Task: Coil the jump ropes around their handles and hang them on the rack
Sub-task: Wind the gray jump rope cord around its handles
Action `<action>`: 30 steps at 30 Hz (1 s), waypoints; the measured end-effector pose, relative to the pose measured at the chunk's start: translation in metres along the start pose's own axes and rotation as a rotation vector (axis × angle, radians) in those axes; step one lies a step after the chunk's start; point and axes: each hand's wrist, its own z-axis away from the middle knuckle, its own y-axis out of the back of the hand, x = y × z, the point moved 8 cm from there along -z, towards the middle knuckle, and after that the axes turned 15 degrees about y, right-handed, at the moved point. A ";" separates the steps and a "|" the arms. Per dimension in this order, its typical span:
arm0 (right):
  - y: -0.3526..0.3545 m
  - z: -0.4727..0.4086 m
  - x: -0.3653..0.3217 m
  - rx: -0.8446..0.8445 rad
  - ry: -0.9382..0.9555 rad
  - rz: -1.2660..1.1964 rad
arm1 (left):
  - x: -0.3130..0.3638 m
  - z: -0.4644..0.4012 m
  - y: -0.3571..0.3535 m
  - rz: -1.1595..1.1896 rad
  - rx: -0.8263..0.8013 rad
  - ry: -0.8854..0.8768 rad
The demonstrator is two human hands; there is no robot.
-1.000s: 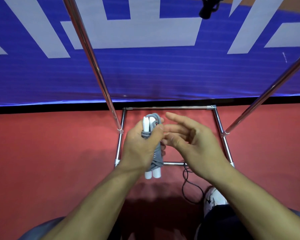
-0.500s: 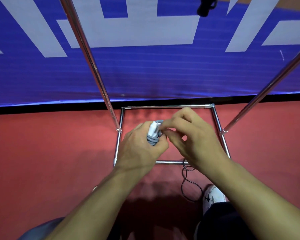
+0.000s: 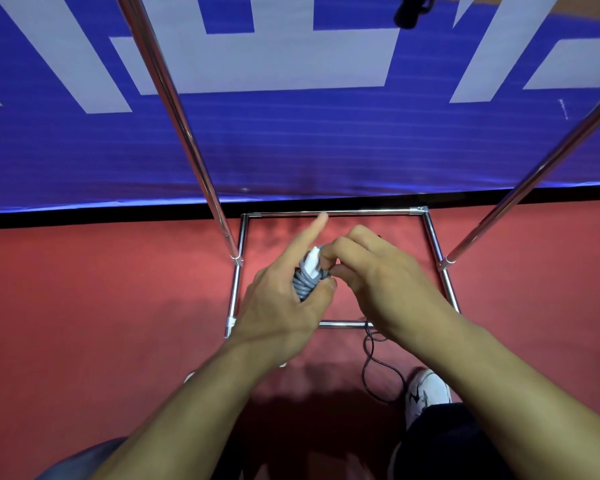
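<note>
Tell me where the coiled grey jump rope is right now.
Head view, centre: the grey jump rope is gripped in the left hand, the right hand pinching its top, above the rack's floor frame.

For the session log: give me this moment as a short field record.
left hand: grips the coiled jump rope, index finger pointing out
right hand: pinches at the bundle's top
rope: grey cord wound around white handles
rack: chrome frame on red floor, behind the hands
hung yet: no
floor: black cord near white shoe
</note>
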 end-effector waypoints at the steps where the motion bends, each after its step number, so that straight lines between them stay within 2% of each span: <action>1: -0.002 0.000 0.000 -0.003 0.000 0.018 | 0.002 0.000 0.002 0.006 0.021 -0.025; 4: -0.005 0.000 0.001 0.014 -0.028 -0.011 | 0.003 0.000 0.008 0.033 0.118 -0.069; 6: -0.004 0.002 0.001 0.103 -0.098 -0.187 | 0.002 0.000 0.011 0.024 0.185 -0.076; 8: -0.003 0.008 0.006 0.251 -0.247 -0.428 | 0.004 0.000 0.014 0.002 0.240 -0.089; 10: -0.004 0.012 0.008 0.336 -0.385 -0.561 | 0.006 0.002 0.016 -0.034 0.278 -0.113; 18: -0.026 0.023 0.013 0.402 -0.722 -0.922 | 0.015 0.012 0.009 -0.235 0.378 -0.181; 22: -0.021 0.020 0.014 0.455 -0.651 -0.822 | 0.015 0.012 -0.001 -0.148 0.312 -0.163; 26: -0.009 0.016 0.016 0.342 -0.545 -0.558 | 0.010 0.008 -0.010 0.239 0.049 -0.045; 30: 0.003 0.011 0.005 0.289 -0.400 -0.434 | 0.015 0.007 -0.013 0.425 -0.117 -0.061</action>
